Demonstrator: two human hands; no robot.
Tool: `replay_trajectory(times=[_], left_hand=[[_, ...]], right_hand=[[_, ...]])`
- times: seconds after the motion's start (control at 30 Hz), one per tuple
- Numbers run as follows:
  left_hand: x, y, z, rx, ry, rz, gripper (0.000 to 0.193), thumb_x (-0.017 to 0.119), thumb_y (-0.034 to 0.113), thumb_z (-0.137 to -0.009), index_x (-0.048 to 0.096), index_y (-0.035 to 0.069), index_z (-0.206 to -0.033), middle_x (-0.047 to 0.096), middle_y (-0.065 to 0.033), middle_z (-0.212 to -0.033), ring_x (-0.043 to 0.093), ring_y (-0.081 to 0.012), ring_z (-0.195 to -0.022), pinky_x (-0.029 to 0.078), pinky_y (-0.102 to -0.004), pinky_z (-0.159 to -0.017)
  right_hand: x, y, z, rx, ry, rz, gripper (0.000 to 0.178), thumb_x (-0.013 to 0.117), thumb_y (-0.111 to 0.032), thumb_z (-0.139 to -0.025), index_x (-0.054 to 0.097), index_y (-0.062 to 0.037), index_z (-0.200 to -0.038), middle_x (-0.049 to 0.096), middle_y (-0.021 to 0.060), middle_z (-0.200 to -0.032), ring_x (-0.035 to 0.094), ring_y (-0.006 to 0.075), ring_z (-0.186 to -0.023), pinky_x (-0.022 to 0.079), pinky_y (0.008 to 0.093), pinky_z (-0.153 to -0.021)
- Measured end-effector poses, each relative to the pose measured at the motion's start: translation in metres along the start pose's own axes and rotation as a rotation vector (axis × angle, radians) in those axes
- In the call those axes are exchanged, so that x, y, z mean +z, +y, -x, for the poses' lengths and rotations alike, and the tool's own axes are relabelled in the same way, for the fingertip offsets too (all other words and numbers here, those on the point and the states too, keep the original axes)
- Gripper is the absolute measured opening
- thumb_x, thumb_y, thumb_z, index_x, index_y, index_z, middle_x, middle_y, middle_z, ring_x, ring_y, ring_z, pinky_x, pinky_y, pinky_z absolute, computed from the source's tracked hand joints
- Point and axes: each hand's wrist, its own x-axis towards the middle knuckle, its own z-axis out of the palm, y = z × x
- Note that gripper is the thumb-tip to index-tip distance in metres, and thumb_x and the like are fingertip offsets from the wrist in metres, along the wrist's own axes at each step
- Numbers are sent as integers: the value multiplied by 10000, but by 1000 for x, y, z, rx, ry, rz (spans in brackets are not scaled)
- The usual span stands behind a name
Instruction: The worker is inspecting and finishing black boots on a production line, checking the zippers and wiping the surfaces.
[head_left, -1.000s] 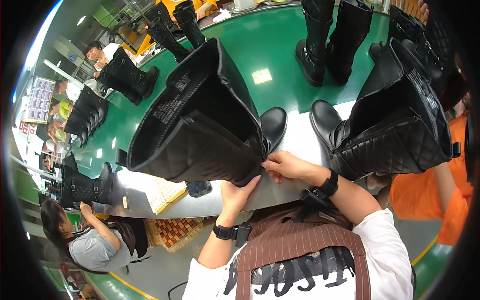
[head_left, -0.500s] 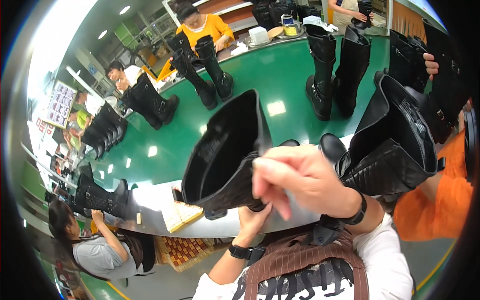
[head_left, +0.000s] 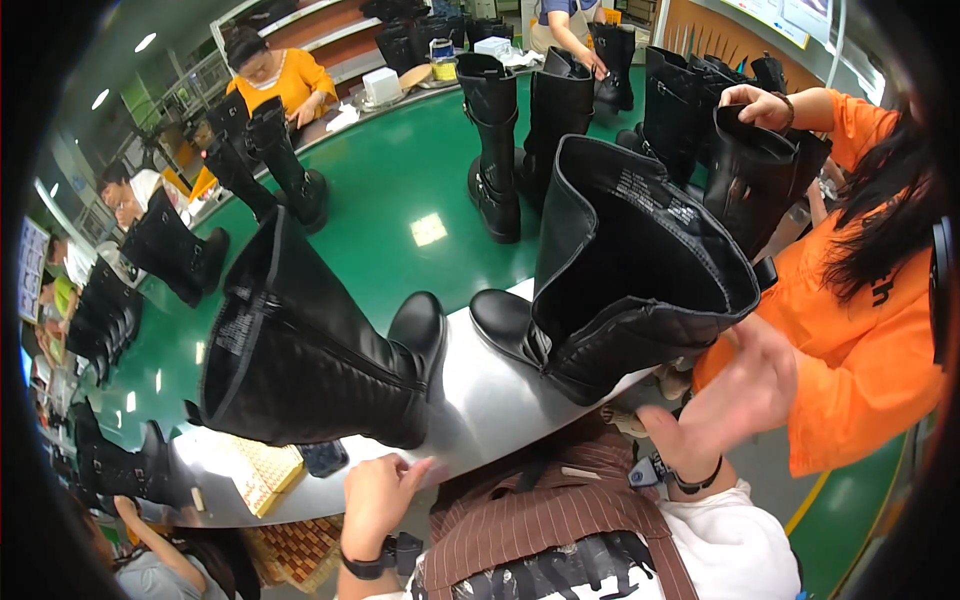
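Two tall black boots stand on the metal table edge in front of me. The left boot (head_left: 310, 350) leans left, its side zipper and dark opening showing. The right boot (head_left: 640, 340) has a quilted shaft, with its wide opening turned toward me. My left hand (head_left: 378, 500) is just below the left boot's heel, near the table edge, fingers loosely bent and holding nothing. Beside the right boot's lower right side, my right hand (head_left: 735, 400) is blurred, thumb and fingers spread, with nothing in it. Whether it touches the boot I cannot tell.
A co-worker in an orange top (head_left: 840, 370) stands close on my right, one hand on a black boot (head_left: 750, 170). More boots (head_left: 495, 150) stand on the green table (head_left: 380, 240). A yellow pad (head_left: 270, 478) and dark flat object (head_left: 325, 458) lie near the left boot.
The boot that was in my hands now stands on the table edge at the left, let go. My hands have moved apart. The view has swung to the right.
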Motion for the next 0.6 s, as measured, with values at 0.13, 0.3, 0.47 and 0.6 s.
replay_trajectory(times=[0.13, 0.3, 0.47, 0.6], left_hand=[[-15, 63, -26, 406, -30, 556, 359, 661, 269, -862, 611, -12, -1081, 659, -160, -788, 643, -272, -662, 494, -332, -623], [-22, 150, -78, 692, 305, 844, 634, 658, 248, -874, 373, 33, -1397, 564, -109, -1043, 587, -212, -859, 486, -326, -717], [-37, 176, -103, 558, 300, 1078, 314, 475, 250, -1005, 586, -44, -1017, 448, -51, -640, 428, -117, -615, 380, -287, -572], [-29, 168, -102, 566, 424, 1058, 425, 410, 306, -1032, 520, -25, -789, 301, 18, -560, 283, -71, -546, 256, -296, -482]], right_hand=[[-2, 6, -16, 12, -267, 361, 865, 808, -533, -671, 370, -60, -1248, 196, 273, -1435, 280, 425, -1347, 256, 526, -1097], [0, 4, -38, 152, -133, -259, 701, 854, -549, -574, 407, -142, -928, 283, 301, -1382, 298, 467, -1326, 258, 554, -1091], [5, 8, -38, 82, -241, -263, 624, 884, -454, -574, 416, -156, -860, 378, 282, -1331, 353, 440, -1315, 298, 526, -1098], [7, 20, -39, 112, -85, -279, 529, 851, -117, -657, 360, -131, -854, 465, 244, -1226, 510, 388, -1188, 398, 484, -1025]])
